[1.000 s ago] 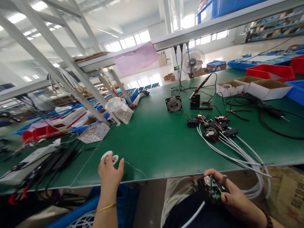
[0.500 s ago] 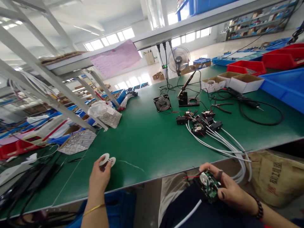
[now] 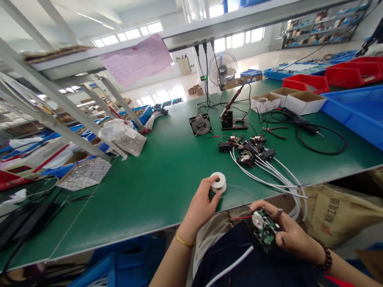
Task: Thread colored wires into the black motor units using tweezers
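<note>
My left hand (image 3: pixel 201 204) is closed on a white spool of solder wire (image 3: pixel 220 187), thumb and fingers gripping its flanges just over the green bench near the front edge. A thin strand trails from the spool to the right. Over my lap, my right hand (image 3: pixel 296 239) holds a black-cased circuit board (image 3: pixel 266 231) with a round silvery part, red and black leads. A white cable (image 3: pixel 231 266) lies below that board. Farther back on the bench sit several similar black modules (image 3: pixel 247 149) with white cables hanging over the edge.
A soldering iron (image 3: pixel 235 97) rests in its stand behind the modules, beside a small black fan (image 3: pixel 200 124). Pliers (image 3: pixel 277 133), a corded black tool (image 3: pixel 302 121), white boxes (image 3: pixel 305 103) and a blue bin (image 3: pixel 359 111) are at right. A bag of small parts (image 3: pixel 128 137) stands left.
My left hand has carried the spool to the right, close to the modules and my right hand. The right hand still holds the circuit board in nearly the same place.
</note>
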`<state>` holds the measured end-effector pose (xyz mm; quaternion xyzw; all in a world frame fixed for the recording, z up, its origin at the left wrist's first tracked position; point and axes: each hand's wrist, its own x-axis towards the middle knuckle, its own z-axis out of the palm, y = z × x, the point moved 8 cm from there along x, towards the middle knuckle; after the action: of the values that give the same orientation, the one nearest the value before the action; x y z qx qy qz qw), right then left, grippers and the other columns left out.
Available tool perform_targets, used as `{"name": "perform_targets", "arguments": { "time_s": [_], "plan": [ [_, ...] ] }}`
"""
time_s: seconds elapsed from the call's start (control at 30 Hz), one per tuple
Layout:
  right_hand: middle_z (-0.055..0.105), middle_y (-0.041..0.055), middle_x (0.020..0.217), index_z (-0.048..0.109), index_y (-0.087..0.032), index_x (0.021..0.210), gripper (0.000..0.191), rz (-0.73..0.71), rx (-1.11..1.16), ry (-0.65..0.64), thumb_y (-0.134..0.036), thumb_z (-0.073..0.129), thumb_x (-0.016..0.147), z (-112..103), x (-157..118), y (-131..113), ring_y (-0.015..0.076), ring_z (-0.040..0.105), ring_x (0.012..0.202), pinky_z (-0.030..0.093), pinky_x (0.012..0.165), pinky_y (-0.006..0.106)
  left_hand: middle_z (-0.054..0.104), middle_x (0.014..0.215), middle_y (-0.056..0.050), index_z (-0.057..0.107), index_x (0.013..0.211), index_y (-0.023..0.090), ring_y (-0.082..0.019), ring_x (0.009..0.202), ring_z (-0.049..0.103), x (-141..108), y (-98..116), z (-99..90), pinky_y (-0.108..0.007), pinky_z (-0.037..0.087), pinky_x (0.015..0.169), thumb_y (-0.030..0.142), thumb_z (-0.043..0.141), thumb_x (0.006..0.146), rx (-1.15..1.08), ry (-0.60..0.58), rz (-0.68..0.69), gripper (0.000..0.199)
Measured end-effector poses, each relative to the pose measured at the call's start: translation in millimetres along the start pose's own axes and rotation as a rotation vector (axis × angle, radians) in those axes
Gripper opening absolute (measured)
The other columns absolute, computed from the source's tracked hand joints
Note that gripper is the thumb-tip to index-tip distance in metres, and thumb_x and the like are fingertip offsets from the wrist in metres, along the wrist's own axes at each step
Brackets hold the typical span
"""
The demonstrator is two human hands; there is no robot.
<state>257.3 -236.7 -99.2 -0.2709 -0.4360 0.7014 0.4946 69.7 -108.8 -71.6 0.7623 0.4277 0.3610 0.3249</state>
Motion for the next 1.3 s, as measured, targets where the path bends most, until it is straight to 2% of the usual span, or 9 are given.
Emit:
{"name": "perform_targets", "arguments": {
  "time_s": [0.13,0.3,0.4,0.53,0.77,0.87,1.03,1.13,1.3],
  "plan": [
    [0.071,0.0042,0.117,0.068,-0.028,0.136,0.067,0.026,-0.057,0.039,-0.062,0.092,0.084,-3.8,5.6,-7.8,0.0193,0.065,0.104,0.052,0.092,0.026,0.062,0.147,-0.015,0.064,0.141,0.022,-0.03,0.143,0.055,-13.6,21.7,-19.9,-0.052,0.041,0.124,0.033,0.057,0.105,-0.006,0.068,0.061,0.038],
    [0.071,0.0081,0.123,0.065,-0.02,0.132,0.068,0.097,-0.138,-0.001,-0.064,0.089,0.086,5.8,22.5,-12.3,0.0238,0.065,0.115,0.051,0.103,0.035,0.062,0.149,-0.01,0.052,0.156,0.032,-0.027,0.135,0.061,-50.6,75.6,-9.8,-0.041,0.048,0.117,0.06,0.057,0.108,-0.096,-0.363,0.174,0.056],
    [0.071,0.0084,0.12,0.062,-0.019,0.132,0.067,0.1,-0.208,-0.02,-0.063,0.087,0.088,19.0,30.9,-18.0,0.0246,0.065,0.114,0.053,0.102,0.037,0.06,0.15,-0.01,0.048,0.155,0.031,-0.029,0.135,0.061,-64.1,91.6,-1.9,-0.042,0.047,0.116,0.051,0.071,0.103,0.02,-0.412,0.159,0.06],
    [0.069,0.0056,0.115,0.057,-0.02,0.138,0.064,0.134,-0.271,-0.051,-0.056,0.085,0.093,34.5,33.5,-20.7,0.0205,0.064,0.106,0.053,0.095,0.033,0.067,0.121,-0.007,0.056,0.13,0.025,-0.026,0.11,0.065,-65.5,91.9,-4.7,-0.04,0.052,0.098,0.03,0.077,0.098,0.129,-0.273,0.11,0.038],
    [0.059,-0.002,0.087,0.066,-0.02,0.136,0.071,0.208,0.014,-0.01,-0.065,0.087,0.087,29.0,32.9,-4.5,0.008,0.041,0.063,0.031,0.054,0.02,0.063,0.123,-0.006,0.053,0.142,0.029,-0.024,0.108,0.064,-73.9,96.4,-16.8,-0.036,0.054,0.094,0.059,0.076,0.096,0.037,-0.358,0.142,0.06],
    [0.059,-0.0012,0.086,0.07,-0.019,0.135,0.069,0.243,0.114,-0.113,-0.063,0.09,0.085,35.9,34.5,5.0,0.0063,0.036,0.059,0.025,0.052,0.02,0.058,0.137,-0.01,0.061,0.131,0.029,-0.027,0.126,0.06,-74.9,97.7,-26.3,-0.039,0.052,0.106,0.059,0.072,0.099,0.055,-0.315,0.148,0.046],
    [0.062,0.0003,0.087,0.075,-0.018,0.127,0.059,0.209,0.157,-0.227,-0.061,0.088,0.089,46.0,35.3,10.4,0.0072,0.038,0.06,0.028,0.056,0.021,0.055,0.158,-0.01,0.029,0.166,0.035,-0.029,0.145,0.049,-79.3,106.5,-21.1,-0.045,0.042,0.122,0.054,0.08,0.095,0.085,-0.402,0.232,0.089],
    [0.061,0.001,0.085,0.076,-0.016,0.123,0.063,0.23,0.111,-0.249,-0.067,0.087,0.087,49.1,33.1,14.3,0.0097,0.041,0.064,0.032,0.06,0.023,0.06,0.153,-0.007,0.029,0.168,0.036,-0.028,0.138,0.052,-82.3,111.8,-12.3,-0.044,0.043,0.12,0.049,0.082,0.095,0.096,-0.483,0.266,0.091],
    [0.057,-0.0011,0.077,0.077,-0.016,0.114,0.058,0.202,-0.181,-0.005,-0.069,0.075,0.093,23.8,36.4,11.1,0.0123,0.044,0.064,0.035,0.057,0.025,0.066,0.137,-0.01,0.049,0.16,0.029,-0.028,0.121,0.062,-71.0,99.6,-20.5,-0.044,0.05,0.109,0.042,0.076,0.097,0.15,-0.377,0.184,0.07]
  ]
}}
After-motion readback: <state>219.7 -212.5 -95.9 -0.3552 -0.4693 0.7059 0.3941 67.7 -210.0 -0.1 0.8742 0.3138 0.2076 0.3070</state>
